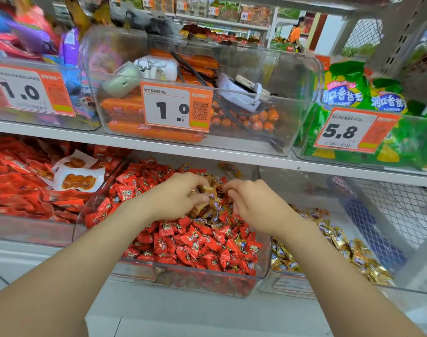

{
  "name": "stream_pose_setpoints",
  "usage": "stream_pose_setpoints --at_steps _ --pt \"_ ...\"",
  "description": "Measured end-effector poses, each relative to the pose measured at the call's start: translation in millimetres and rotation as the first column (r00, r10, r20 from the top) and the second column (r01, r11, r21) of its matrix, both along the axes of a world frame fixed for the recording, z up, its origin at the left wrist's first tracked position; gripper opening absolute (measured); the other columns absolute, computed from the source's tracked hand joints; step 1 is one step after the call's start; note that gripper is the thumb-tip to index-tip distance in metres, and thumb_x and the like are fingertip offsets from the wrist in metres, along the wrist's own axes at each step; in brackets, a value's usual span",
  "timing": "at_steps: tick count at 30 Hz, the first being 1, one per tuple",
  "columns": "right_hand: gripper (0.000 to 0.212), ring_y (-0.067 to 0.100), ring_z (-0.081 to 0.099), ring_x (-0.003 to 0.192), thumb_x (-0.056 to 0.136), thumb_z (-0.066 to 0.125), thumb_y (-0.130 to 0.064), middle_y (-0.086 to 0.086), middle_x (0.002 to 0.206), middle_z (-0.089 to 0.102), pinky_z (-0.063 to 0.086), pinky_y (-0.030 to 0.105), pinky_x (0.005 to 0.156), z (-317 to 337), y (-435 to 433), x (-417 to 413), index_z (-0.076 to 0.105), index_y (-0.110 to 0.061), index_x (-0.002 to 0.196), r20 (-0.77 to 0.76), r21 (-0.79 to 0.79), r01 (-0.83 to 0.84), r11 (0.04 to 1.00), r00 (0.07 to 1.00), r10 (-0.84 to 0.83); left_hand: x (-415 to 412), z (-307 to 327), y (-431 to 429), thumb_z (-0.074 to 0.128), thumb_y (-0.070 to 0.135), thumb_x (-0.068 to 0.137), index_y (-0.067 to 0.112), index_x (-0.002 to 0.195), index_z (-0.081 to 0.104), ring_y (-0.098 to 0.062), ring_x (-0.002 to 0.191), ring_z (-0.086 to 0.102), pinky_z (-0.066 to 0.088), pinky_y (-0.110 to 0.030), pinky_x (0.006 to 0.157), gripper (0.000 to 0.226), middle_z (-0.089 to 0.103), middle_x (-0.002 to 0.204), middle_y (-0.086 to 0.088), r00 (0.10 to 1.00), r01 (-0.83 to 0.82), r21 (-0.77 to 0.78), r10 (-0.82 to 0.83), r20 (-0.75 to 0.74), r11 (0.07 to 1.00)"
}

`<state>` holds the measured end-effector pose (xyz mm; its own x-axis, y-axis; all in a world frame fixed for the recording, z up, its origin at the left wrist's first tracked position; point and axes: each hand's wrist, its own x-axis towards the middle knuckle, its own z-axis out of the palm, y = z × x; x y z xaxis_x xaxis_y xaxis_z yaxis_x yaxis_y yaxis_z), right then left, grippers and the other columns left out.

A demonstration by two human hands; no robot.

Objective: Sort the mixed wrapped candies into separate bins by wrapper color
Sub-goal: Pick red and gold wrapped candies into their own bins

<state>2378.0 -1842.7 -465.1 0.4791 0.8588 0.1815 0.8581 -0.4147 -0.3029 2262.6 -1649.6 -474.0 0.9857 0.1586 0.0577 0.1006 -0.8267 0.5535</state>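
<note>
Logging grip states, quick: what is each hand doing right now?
Left hand: holding a bunch of gold candies.
Right hand: fingers curled into the gold candies; whether it grips one cannot be told.

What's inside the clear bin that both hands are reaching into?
The clear bin holds mostly red candies, with gold candies mixed in near the middle, where the left hand and right hand grip some. The hands cover that spot, and lower layers are buried.
</note>
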Motion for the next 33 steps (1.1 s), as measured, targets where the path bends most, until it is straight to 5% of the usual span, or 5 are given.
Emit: stream_pose_setpoints --at_steps 5,9,14,23,33 --pt "0.019 0.021 0.068 0.089 0.100 0.061 -0.038 -0.010 0.080 0.066 0.059 0.043 0.081 3.9 10.3 -9.9 0.076 -0.031 0.110 0.000 -0.138 -0.033 0.990 0.999 0.034 -10.1 -0.7 9.4 0.055 0.043 0.106 0.019 0.146 0.051 -0.025 0.113 0.064 0.051 -0.035 0.093 0.046 0.064 0.132 -0.009 0.977 -0.208 -0.170 0.212 0.008 0.963" --pt "0.038 0.017 0.062 0.081 0.090 0.060 -0.024 -0.013 0.072 0.054 0.048 0.033 0.076 2.4 22.5 -15.3 0.067 -0.029 0.127 -0.006 -0.255 -0.010 0.967 1.000 0.008 -17.4 0.5 8.1 0.049 0.022 0.110 0.025 0.127 0.061 -0.013 0.079 0.057 0.045 -0.027 0.071 0.021 0.063 0.104 -0.001 0.965 -0.234 -0.327 0.260 0.035 0.915" --pt "0.052 0.032 0.061 0.121 0.097 0.066 -0.053 0.006 0.127 0.064 0.054 0.045 0.092 -12.3 37.4 -15.3 0.055 -0.029 0.142 0.007 -0.412 -0.020 0.911 1.000 0.025 -19.7 1.6 7.5 0.035 0.005 0.104 0.023 0.097 0.070 -0.020 0.057 0.039 0.037 -0.033 0.052 0.041 0.049 0.069 -0.007 0.943 -0.288 -0.405 0.332 0.039 0.868" --pt "0.039 0.028 0.063 0.083 0.108 0.052 -0.048 0.002 0.083 0.059 0.045 0.038 0.069 -24.7 47.8 -6.6 0.063 -0.019 0.084 -0.090 -0.273 -0.027 0.962 0.996 0.003 -11.2 3.5 2.2 0.045 0.021 0.103 0.013 0.087 0.073 -0.014 0.051 0.057 0.044 -0.025 0.050 0.034 0.064 0.059 -0.001 0.907 -0.364 -0.157 0.388 0.164 0.918" --pt "0.046 0.015 0.051 0.066 0.111 0.050 -0.037 0.005 0.070 0.060 0.041 0.036 0.067 -6.9 29.0 -3.8 0.065 -0.006 0.079 -0.162 -0.134 -0.006 0.991 0.987 -0.016 -4.9 -7.0 6.1 0.066 0.024 0.098 0.026 0.093 0.059 -0.014 0.084 0.058 0.048 -0.033 0.071 0.009 0.062 0.092 0.005 0.987 -0.147 0.166 0.132 0.095 0.975"
